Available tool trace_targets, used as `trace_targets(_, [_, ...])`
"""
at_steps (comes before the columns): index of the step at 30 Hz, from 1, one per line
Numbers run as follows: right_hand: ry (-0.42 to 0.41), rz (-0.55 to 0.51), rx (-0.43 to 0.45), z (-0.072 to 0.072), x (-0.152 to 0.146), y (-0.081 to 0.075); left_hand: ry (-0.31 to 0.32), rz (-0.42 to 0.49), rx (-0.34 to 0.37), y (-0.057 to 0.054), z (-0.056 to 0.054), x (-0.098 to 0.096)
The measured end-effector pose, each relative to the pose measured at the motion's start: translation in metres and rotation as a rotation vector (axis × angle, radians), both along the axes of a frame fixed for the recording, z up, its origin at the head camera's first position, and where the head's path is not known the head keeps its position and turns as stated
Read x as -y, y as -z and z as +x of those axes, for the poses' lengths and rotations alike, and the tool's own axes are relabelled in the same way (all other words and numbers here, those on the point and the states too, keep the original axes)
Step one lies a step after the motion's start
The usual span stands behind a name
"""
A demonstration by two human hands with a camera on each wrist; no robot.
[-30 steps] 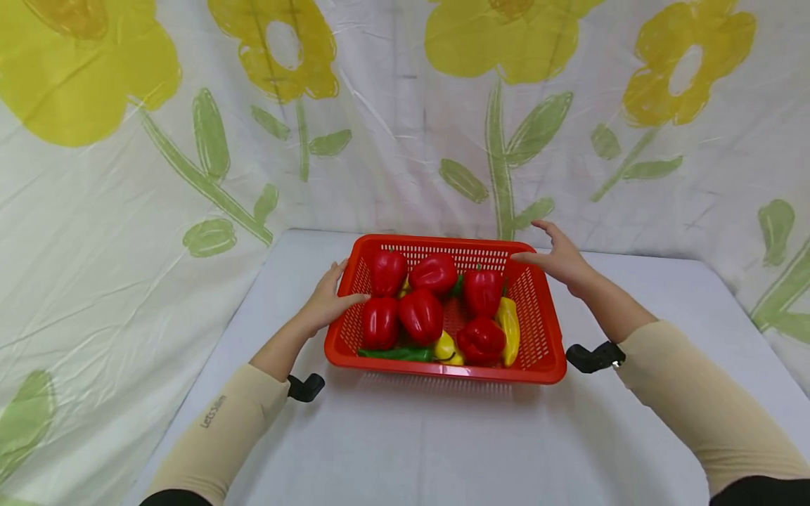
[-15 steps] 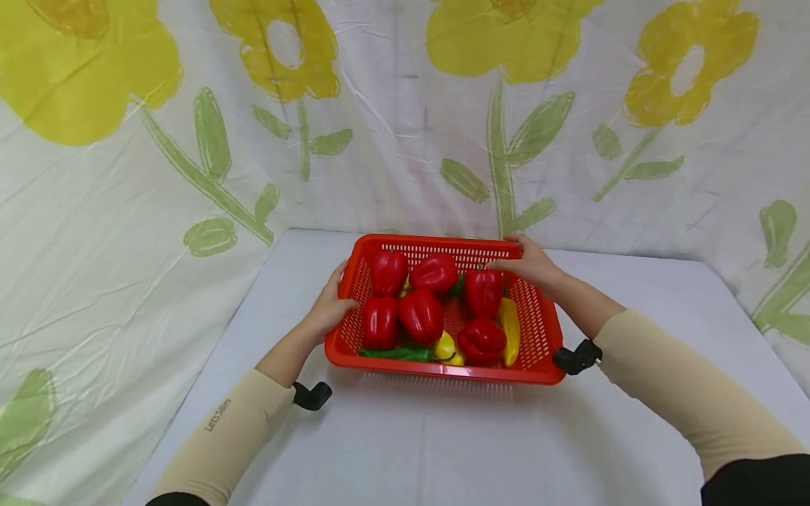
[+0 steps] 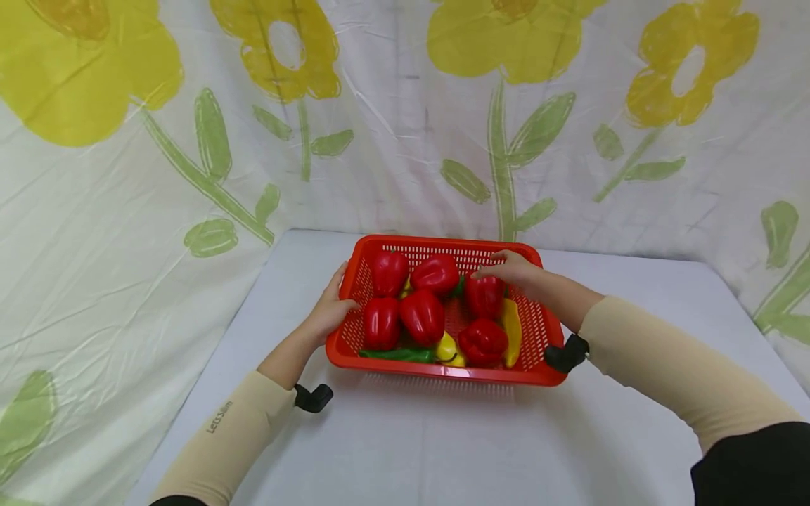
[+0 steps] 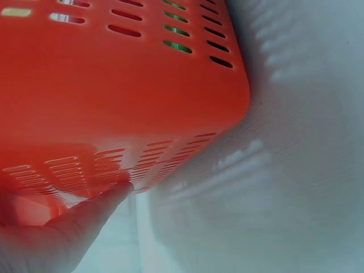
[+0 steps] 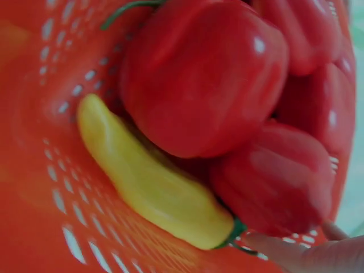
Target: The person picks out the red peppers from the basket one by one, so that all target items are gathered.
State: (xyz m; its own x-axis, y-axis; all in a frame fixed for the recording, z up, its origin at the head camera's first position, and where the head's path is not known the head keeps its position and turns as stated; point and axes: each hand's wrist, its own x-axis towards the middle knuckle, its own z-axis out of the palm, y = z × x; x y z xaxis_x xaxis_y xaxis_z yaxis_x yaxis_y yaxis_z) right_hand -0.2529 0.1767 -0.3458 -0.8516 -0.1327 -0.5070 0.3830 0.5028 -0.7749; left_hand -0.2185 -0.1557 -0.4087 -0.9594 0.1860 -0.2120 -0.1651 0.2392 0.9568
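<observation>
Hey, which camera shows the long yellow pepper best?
The right wrist view: the long yellow pepper appears large there, from tip to green stem. The head view shows it smaller, inside the red basket. The left wrist view doesn't clearly show it.

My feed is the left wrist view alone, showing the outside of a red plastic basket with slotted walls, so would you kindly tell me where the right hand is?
Observer: The right hand is over the red plastic basket, its fingers at the top of a glossy red bell pepper in the far right part.

Operator: Thank you; does anything lie next to that pepper?

Observer: Yes, a long, smooth yellow pepper, its green-stemmed end toward the right hand's fingers.

Operator: And how many red bell peppers are visible altogether?

Observer: The head view shows six red bell peppers.
</observation>
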Motion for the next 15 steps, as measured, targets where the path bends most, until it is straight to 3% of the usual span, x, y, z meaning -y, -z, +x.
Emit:
trace_targets(5, [0.004,0.013,0.072,0.001,0.007,0.009,-0.004,-0.005,-0.008,0.0,0.0,0.001])
trace_targets(15, [-0.031,0.065,0.048,-0.005,0.021,0.025,0.001,0.009,-0.015,0.0,0.0,0.0])
